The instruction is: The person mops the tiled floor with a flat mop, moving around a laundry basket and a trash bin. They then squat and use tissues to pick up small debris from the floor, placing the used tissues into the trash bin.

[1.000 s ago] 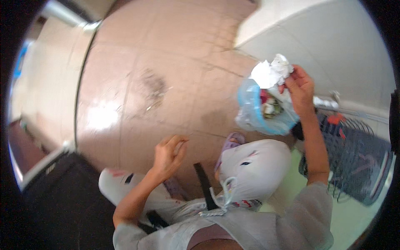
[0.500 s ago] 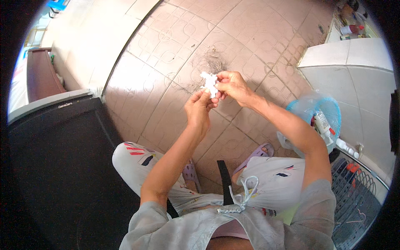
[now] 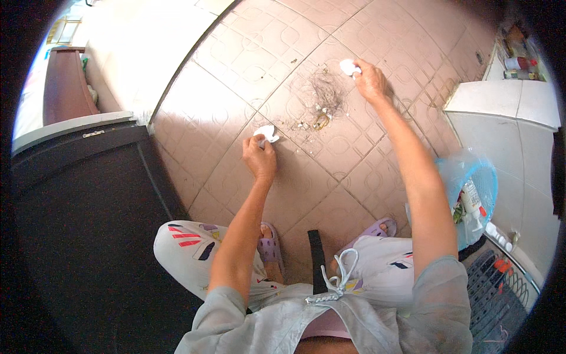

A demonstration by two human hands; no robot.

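Observation:
On the pinkish tiled floor lies a heap of dark hair and debris, with pale scraps and a yellowish loop at its near end. My left hand is closed on a crumpled white tissue, low over the floor to the left of the heap. At the heap's far right, my right hand grips another piece of white tissue. The fingertips of both hands are partly hidden by the tissue or by the hands themselves.
A blue basket lined with a clear bag holds a white bottle and other waste at my right. Behind it runs a white tiled ledge. A black panel fills the left, and a dark rack stands at lower right.
My hands were together over the heap, both holding white tissue. They have moved apart, each with a piece: the left one nearer and leftward, the right one farther and rightward. The heap is uncovered.

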